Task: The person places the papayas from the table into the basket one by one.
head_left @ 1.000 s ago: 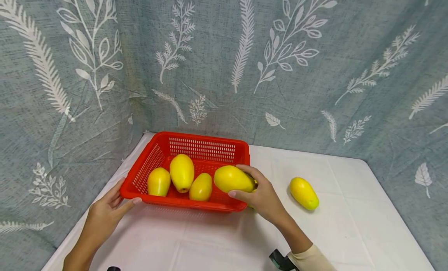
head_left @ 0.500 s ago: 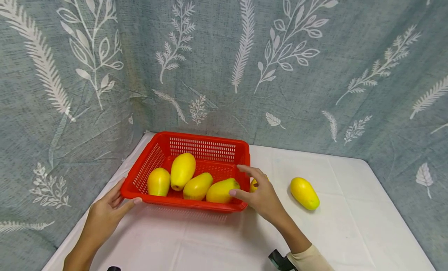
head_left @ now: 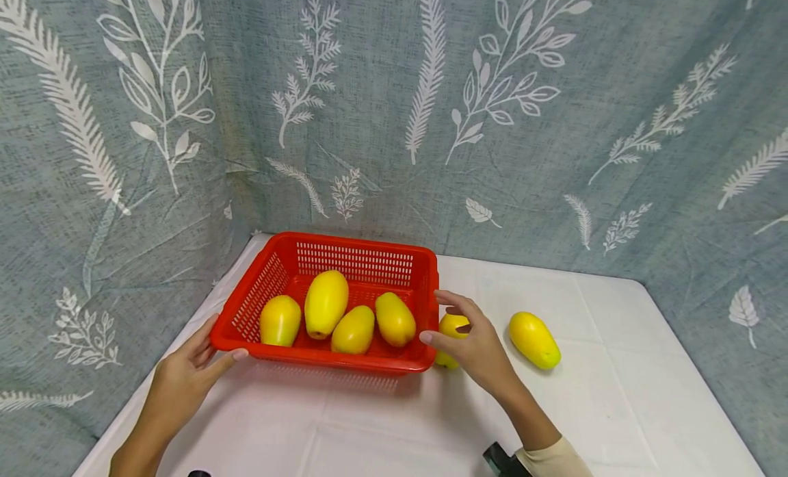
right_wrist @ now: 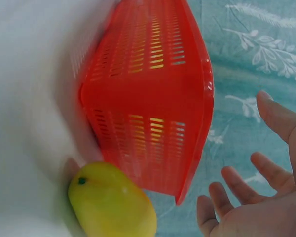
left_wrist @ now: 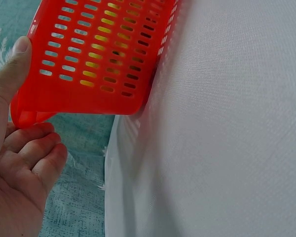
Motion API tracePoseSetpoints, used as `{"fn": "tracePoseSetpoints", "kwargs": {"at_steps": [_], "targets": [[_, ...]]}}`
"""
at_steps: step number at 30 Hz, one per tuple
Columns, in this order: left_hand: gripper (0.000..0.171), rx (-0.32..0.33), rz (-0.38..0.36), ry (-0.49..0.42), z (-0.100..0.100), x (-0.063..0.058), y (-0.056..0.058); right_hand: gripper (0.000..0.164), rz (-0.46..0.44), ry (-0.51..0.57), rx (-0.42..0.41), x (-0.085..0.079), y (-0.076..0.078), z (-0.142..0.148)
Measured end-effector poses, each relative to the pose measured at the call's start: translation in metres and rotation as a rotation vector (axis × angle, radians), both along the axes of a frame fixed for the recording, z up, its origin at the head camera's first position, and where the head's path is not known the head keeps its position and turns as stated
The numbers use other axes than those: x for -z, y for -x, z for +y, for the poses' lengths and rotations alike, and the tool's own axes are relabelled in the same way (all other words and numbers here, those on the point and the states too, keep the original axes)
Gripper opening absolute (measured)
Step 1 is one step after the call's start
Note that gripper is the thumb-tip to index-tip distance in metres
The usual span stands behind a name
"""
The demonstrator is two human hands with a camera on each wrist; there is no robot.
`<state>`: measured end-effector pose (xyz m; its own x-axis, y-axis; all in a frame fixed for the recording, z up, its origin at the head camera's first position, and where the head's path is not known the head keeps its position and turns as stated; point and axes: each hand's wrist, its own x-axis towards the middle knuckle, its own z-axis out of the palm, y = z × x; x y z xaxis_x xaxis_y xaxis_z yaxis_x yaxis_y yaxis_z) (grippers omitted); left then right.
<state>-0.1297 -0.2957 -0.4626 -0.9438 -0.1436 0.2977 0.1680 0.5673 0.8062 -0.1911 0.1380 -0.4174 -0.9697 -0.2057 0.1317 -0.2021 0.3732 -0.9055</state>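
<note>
At the head view's lower left, the left hand (head_left: 182, 379) pinched the corner of a red basket (head_left: 308, 355) holding four mangoes (head_left: 326, 304), while the right hand (head_left: 477, 343) hovered, spread, right of centre near a fifth mango (right_wrist: 111, 202) on the desk (head_left: 615, 388), a sixth mango (head_left: 534, 340) lying farther right.

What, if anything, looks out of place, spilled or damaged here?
Nothing stands out. The red basket looks whole, the left hand holding its corner, with four yellow fruits inside. Two more fruits lie on the white cloth to its right, without visible damage.
</note>
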Motion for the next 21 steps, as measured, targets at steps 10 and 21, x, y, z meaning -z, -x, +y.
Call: {"fn": "tracePoseSetpoints", "kwargs": {"at_steps": [10, 21], "targets": [[0.086, 0.001, 0.006, -0.008, 0.000, 0.001, 0.000, 0.064, 0.013, 0.007, 0.057, 0.005, 0.000, 0.021], [0.085, 0.005, -0.006, -0.011, 0.001, -0.001, -0.001, 0.063, -0.008, 0.021, 0.115, 0.010, -0.003, 0.045]]}}
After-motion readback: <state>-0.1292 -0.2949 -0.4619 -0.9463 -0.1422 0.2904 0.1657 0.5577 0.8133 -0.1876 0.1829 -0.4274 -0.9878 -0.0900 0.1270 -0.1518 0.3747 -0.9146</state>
